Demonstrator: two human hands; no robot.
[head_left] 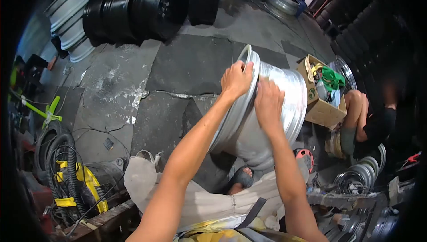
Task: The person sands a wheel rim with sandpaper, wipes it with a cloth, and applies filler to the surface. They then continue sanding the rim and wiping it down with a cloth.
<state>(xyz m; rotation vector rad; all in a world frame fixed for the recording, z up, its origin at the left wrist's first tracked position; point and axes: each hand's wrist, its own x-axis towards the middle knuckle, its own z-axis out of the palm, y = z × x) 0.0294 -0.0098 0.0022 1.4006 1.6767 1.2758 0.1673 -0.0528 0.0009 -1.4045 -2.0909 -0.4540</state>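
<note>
A bare silver wheel rim (287,95) lies tilted on its side between my knees, its flanged edge toward the left. My left hand (237,80) is closed round the top of that flange, thumb against the metal. Close beside it, my right hand (269,102) presses onto the barrel just right of the flange. Its fingers are bent and held together; whatever may be under them is hidden. Pale cloth (200,204) covers my lap, and a sandalled foot (243,176) shows beneath the rim.
A cardboard box (327,111) with a green cloth (332,78) stands at right, near a seated person (373,126). Black rims (153,11) line the back, beside stacked silver rims (71,17). A yellow-and-black machine (84,180) with a hose sits at lower left. Worn mats (187,64) cover the floor.
</note>
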